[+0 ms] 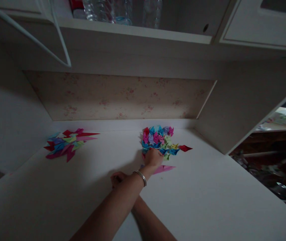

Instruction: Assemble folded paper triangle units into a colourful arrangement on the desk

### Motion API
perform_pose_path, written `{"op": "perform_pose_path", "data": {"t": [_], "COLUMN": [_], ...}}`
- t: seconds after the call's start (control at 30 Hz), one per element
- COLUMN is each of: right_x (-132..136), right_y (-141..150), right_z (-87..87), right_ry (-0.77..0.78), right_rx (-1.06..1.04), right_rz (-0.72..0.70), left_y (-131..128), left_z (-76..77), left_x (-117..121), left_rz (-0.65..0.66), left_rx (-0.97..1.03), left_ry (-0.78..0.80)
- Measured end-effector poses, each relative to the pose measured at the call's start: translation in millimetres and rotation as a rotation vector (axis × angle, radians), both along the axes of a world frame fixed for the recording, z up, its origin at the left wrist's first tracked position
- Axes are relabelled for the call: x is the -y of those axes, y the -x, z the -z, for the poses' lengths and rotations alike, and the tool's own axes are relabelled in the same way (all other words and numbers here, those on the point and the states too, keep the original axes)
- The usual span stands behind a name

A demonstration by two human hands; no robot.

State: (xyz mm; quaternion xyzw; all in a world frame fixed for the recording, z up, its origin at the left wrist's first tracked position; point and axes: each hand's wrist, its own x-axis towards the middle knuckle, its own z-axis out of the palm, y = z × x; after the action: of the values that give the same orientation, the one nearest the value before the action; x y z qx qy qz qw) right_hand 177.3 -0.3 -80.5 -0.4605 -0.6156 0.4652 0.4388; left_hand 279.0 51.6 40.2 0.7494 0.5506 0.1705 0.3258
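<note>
My forearms cross over the white tabletop, the left one on top. My left hand (154,157), with silver bangles (141,177) at its wrist, reaches right to the near edge of a cluster of small colourful origami pieces (155,138). Its fingers are curled closed, and anything in them is hidden. My right hand (118,179) lies to the left, partly covered by the left forearm, its fingers curled; I cannot see what they hold. Just right of my left hand lies a pink pointed folded paper (165,169). A red folded paper (185,148) points out from the cluster.
At the left back lies a loose pile of folded papers (64,144) in red, pink, blue and green. Overhead, a shelf (137,30) holds clear plastic bottles (102,11). A white cable (32,36) hangs at upper left. Side panels (248,100) flank the tabletop.
</note>
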Motion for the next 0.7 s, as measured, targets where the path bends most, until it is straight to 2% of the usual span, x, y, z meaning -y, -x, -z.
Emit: {"op": "perform_pose_path", "data": {"t": [0.2, 0.7], "right_x": [1.6, 4.1], "right_y": [-2.7, -2.9], "right_z": [-0.9, -12.7], "right_ry": [0.015, 0.052], "right_rx": [-0.025, -0.032], "right_rz": [-0.02, 0.026], "left_y": [5.6, 7.7], "left_z": [3.0, 5.2], "left_x": [-0.2, 1.8], "left_rz": [-0.052, -0.032], "left_rx": [-0.074, -0.12], "left_ry": [-0.094, -0.159]}}
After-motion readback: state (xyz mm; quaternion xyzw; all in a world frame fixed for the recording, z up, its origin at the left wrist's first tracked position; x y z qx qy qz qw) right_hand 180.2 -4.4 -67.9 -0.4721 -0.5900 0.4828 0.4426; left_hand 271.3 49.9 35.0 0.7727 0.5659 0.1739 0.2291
